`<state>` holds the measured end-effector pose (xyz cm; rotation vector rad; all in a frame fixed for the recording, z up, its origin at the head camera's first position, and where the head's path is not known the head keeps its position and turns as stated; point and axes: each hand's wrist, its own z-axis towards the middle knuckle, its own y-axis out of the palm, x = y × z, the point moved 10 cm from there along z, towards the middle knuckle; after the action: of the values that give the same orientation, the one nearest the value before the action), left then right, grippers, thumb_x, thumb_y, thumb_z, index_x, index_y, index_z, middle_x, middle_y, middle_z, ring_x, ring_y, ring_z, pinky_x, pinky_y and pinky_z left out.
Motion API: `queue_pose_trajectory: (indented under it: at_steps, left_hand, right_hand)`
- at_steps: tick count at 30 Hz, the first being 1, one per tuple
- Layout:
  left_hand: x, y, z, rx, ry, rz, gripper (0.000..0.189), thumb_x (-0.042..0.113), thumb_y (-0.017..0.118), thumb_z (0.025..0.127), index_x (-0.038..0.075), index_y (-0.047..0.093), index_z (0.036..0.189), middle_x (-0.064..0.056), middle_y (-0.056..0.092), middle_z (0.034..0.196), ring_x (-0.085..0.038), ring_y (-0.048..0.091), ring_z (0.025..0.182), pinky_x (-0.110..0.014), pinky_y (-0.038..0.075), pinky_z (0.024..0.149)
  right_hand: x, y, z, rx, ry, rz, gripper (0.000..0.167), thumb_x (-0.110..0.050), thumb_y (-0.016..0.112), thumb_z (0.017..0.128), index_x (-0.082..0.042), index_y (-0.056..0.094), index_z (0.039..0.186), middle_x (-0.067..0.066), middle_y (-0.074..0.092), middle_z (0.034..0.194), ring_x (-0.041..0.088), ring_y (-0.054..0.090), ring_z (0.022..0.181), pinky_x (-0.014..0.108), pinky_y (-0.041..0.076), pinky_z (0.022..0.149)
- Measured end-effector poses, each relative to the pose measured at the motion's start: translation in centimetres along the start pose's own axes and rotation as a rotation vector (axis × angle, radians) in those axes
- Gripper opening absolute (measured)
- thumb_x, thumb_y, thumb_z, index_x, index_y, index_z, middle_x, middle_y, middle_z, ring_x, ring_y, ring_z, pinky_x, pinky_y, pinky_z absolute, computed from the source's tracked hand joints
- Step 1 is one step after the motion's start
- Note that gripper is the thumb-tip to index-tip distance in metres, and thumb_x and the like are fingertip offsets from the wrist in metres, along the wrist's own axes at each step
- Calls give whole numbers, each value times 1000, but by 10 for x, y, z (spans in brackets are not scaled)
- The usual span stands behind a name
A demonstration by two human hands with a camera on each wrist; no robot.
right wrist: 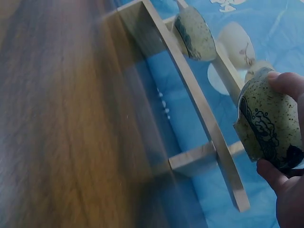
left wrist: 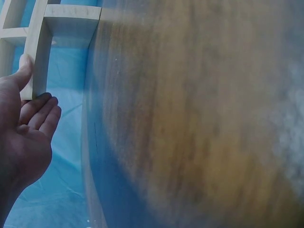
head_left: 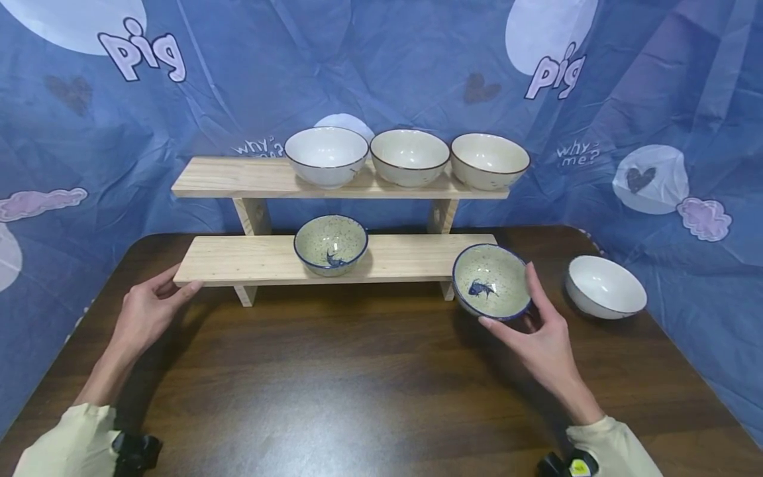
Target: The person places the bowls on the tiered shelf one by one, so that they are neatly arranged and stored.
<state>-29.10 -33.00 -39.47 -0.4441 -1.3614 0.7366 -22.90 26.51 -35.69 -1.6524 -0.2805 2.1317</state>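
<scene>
My right hand (head_left: 545, 334) grips the speckled blue-rimmed fish-painted ceramic bowl (head_left: 491, 281), tilted just off the right end of the lower pale wooden shelf (head_left: 256, 260). I judge this the placing step; next it needs levelling beside the matching speckled bowl (head_left: 330, 244). My left hand (head_left: 146, 311), fingers straight, steadies the shelf's left end.

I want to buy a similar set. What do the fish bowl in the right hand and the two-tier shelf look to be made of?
The fish bowl held by the right hand looks like glazed ceramic: glossy speckled cream surface, blue painted fish, dark blue rim. The two-tier shelf, whose end the left hand touches, looks like pale unfinished wood, probably pine: visible grain, matte, no paint.
</scene>
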Motion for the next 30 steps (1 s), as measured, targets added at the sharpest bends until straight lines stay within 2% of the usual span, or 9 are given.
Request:
queue_pose_trajectory:
  at_steps: [2, 7, 9, 12, 16, 22, 30]
  left_hand:
    - [0, 0, 0, 0, 2, -6, 69, 38, 66, 103, -7, 46, 151, -33, 58, 134, -51, 58, 123, -7, 37, 69]
    - [0, 0, 0, 4, 6, -6, 68, 37, 67, 103, -6, 47, 151, -32, 59, 133, -48, 58, 122, -5, 38, 70]
    - [0, 0, 0, 6, 8, -7, 68, 37, 67, 103, -6, 47, 151, -31, 59, 133, -47, 58, 122, -5, 38, 70]
    - [0, 0, 0, 9, 10, -8, 67, 36, 67, 103, -6, 47, 150, -31, 60, 132, -48, 58, 121, -5, 38, 70]
    - [1, 0, 1, 10, 11, -13, 67, 35, 67, 103, -7, 47, 150, -32, 59, 132, -49, 58, 121, -5, 38, 70]
    - [0, 0, 1, 5, 11, -16, 67, 35, 67, 103, -8, 46, 150, -33, 58, 133, -51, 57, 122, -5, 37, 69]
    - [-1, 0, 1, 4, 5, -13, 68, 35, 67, 103, -9, 46, 150, -34, 58, 133, -51, 58, 121, -5, 37, 68]
  right_hand:
    - [-3, 7, 4, -15, -13, 0, 106, -11, 89, 83, -29, 24, 165, 4, 22, 169, 26, 27, 151, 52, 33, 112]
    - [-12, 23, 13, -43, -76, 32, 106, -7, 89, 82, -21, 25, 165, 8, 23, 169, 26, 32, 149, 24, 37, 108]
    - [-16, 29, 16, -49, -98, 55, 106, -5, 89, 81, -16, 26, 165, 9, 24, 169, 27, 33, 148, 17, 36, 105]
    - [-20, 38, 21, -61, -110, 94, 104, -4, 89, 81, -11, 27, 164, 9, 24, 169, 28, 35, 147, 17, 36, 105]
    - [-24, 49, 27, -80, -111, 142, 103, -2, 89, 80, -7, 28, 163, 9, 24, 169, 26, 35, 146, 22, 35, 109]
    - [-29, 63, 37, -112, -110, 158, 103, -4, 88, 81, -10, 28, 164, 6, 24, 169, 22, 33, 148, 37, 33, 113]
    - [-30, 80, 51, -132, -96, 197, 105, -5, 89, 80, -11, 25, 164, 7, 25, 169, 24, 48, 137, 24, 42, 103]
